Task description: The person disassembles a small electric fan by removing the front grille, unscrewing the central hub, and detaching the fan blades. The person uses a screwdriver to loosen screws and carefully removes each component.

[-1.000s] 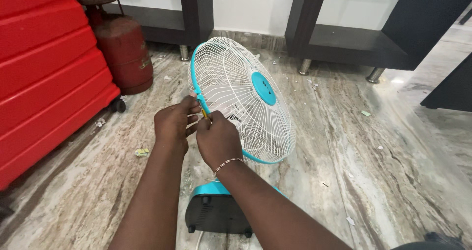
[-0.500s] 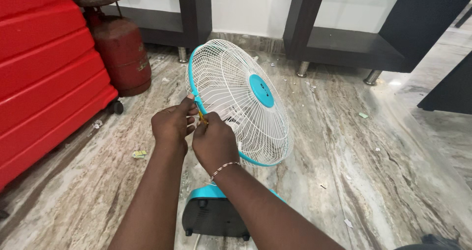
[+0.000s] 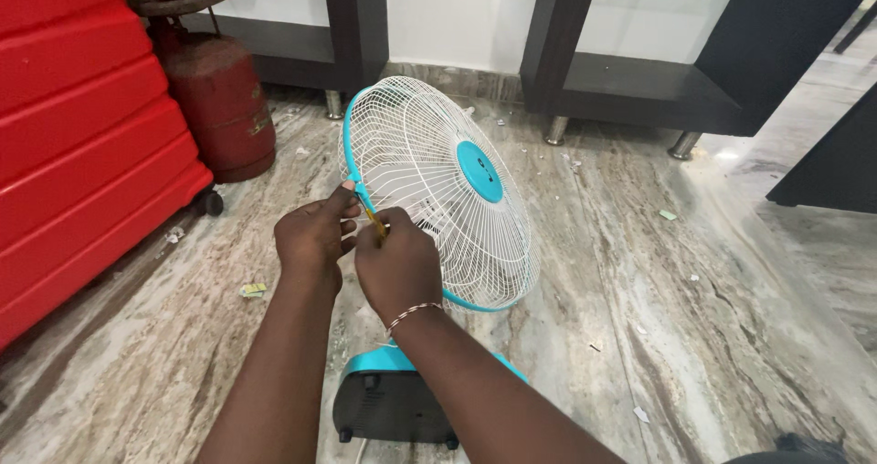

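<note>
Since both hands pinched the fan guard's teal rim, left hand (image 3: 312, 236) gripping the rim (image 3: 351, 167) itself, right hand (image 3: 395, 263) closed on a small yellow tool (image 3: 373, 217) there, a slip could've jabbed fingers or tipped the table fan (image 3: 437, 190). Left of the grip sat a red gas cylinder (image 3: 217, 108); below it, the fan base (image 3: 395, 400); nothing blocked.

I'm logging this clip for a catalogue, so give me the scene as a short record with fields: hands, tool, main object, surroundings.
left hand: pinches the turquoise rim of the fan guard
right hand: grips a thin yellow tool, tip at the rim
fan base: dark with turquoise top, on the marbled floor
left of fan: rusty red gas cylinder, red panel
behind: dark cabinet on metal feet
</note>
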